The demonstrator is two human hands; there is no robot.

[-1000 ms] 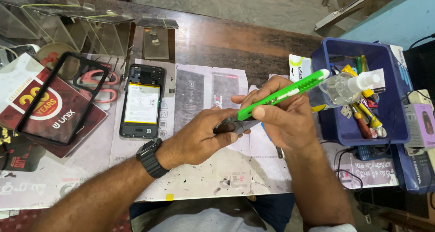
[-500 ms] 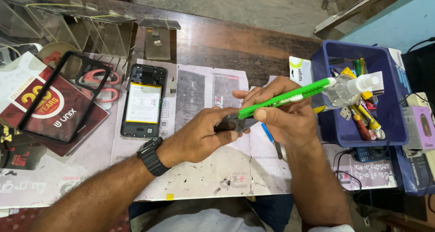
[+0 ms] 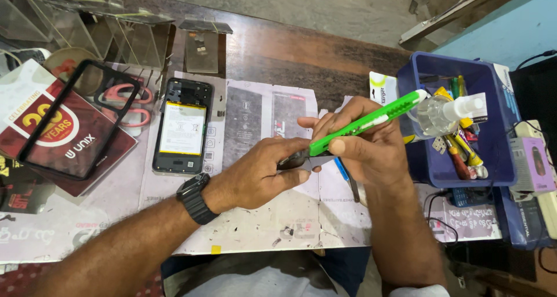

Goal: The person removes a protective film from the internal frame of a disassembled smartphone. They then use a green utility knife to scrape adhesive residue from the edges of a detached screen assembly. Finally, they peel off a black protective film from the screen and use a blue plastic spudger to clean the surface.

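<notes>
My right hand [image 3: 362, 143] grips a green utility knife [image 3: 371, 121], its blade end pointing down-left at a small dark part [image 3: 295, 159]. That part is pinched between the fingers of my left hand [image 3: 258, 175], which wears a black wristwatch [image 3: 193, 197]. Both hands meet above white paper sheets [image 3: 272, 216] spread on the wooden table. To the left lies an opened phone [image 3: 183, 126] with its battery showing. A black phone frame [image 3: 78, 120] rests further left on a red booklet.
A blue plastic bin [image 3: 432, 163] at the right holds tools and a clear spray bottle [image 3: 444, 112]. Pink-handled scissors [image 3: 129, 105] lie beside the phone. Clear plastic stands [image 3: 93, 30] line the table's far edge. A power strip [image 3: 542, 181] sits far right.
Both hands stay together at the same spot; the knife has tilted slightly. The view has shifted a little.
</notes>
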